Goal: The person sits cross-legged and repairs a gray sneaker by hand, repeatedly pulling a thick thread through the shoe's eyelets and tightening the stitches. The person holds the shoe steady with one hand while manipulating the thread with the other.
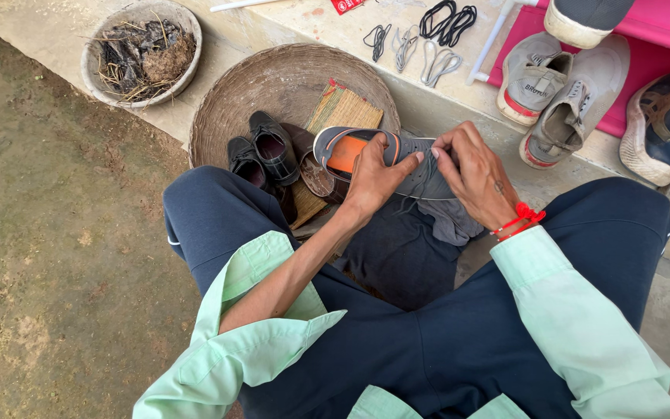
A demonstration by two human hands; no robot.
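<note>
A grey sneaker (420,180) with an orange insole lies across my lap, between my knees. My left hand (375,177) grips its side near the opening, thumb stretched over the tongue. At the laces near the toe end, my right hand (476,174) pinches with its fingers; a red thread is tied round that wrist. A grey cloth (451,221) hangs under the shoe.
A round woven basket (273,81) ahead holds two black shoes (261,151), a brown shoe and a woven mat. A bowl of ash and twigs (143,50) stands far left. Loose laces (428,39) lie on the step. Several sneakers (564,97) rest by a pink sheet at right.
</note>
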